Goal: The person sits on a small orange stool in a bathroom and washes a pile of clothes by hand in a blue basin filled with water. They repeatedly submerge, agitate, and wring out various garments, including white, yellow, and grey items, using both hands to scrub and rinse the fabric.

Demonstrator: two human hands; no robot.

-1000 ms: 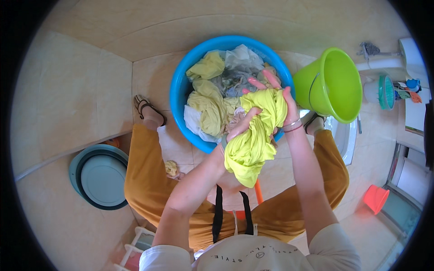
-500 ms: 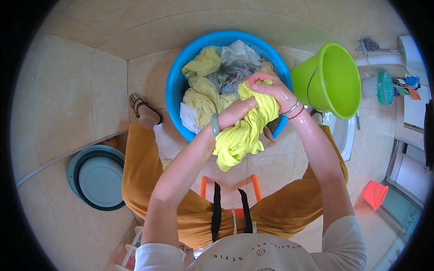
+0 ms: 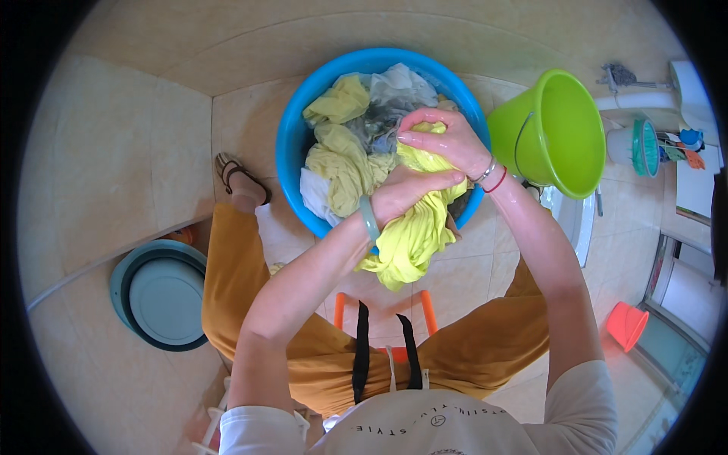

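Observation:
A bright yellow wet garment [image 3: 413, 244] is bunched and twisted between my two hands, above the near right side of a blue basin [image 3: 290, 152]. My left hand [image 3: 409, 193] is closed round its middle, thumb lying across the top and the other fingers mostly hidden. Farther up, my right hand [image 3: 453, 145] grips the upper end with curled fingers. The loose lower part hangs past the basin's near rim. Inside the basin lie pale yellow cloth [image 3: 337, 163], white cloth [image 3: 315, 191] and greyish pieces [image 3: 383, 121].
A lime green bucket [image 3: 547, 136] stands tilted in view right of the basin. Teal basins [image 3: 167, 303] are at the left. An orange stool [image 3: 428, 312] shows between my knees. A small red bucket [image 3: 626, 326] is at the right, below a grey bin [image 3: 623, 145]. A tiled wall rises behind.
My left hand has slid up along the yellow garment, closer to my right hand, and its thumb now shows. My right hand has shifted slightly left and turned, its fingers bunching the upper end.

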